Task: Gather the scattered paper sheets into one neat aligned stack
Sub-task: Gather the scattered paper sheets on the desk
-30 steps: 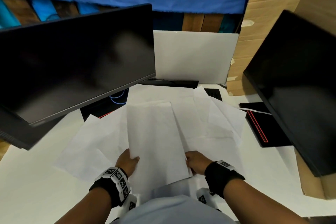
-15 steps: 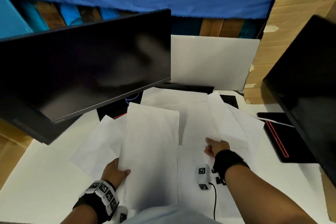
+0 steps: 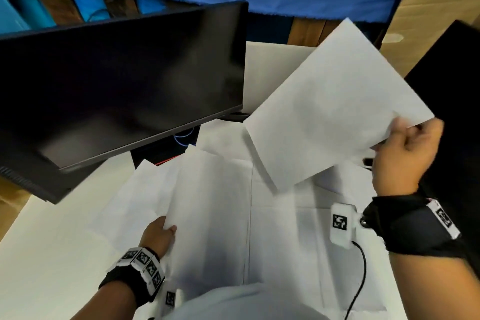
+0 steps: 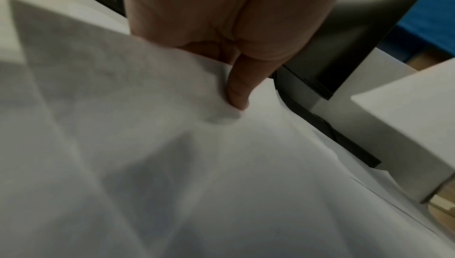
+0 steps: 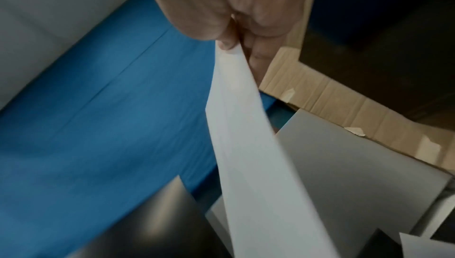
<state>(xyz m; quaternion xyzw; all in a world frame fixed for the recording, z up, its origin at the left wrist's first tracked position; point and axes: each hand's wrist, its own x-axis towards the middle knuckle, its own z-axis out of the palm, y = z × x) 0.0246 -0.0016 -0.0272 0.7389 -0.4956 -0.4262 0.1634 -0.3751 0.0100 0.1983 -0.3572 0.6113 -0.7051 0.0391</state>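
Head view: right hand (image 3: 407, 156) pinches lifted sheet (image 3: 335, 114), frame right; left hand (image 3: 158, 232) grips edge of stack (image 3: 210, 215), lower centre.

Head view looks steeply down past the monitor (image 3: 122, 86); both wrist views sit close, facing it (image 4: 357, 28) (image 5: 152, 227) from below

Dim, wrist views perhaps motion-blurred.

right hand (image 3: 405, 156) raised, apparently lifting 1 sheet (image 3: 335, 117)
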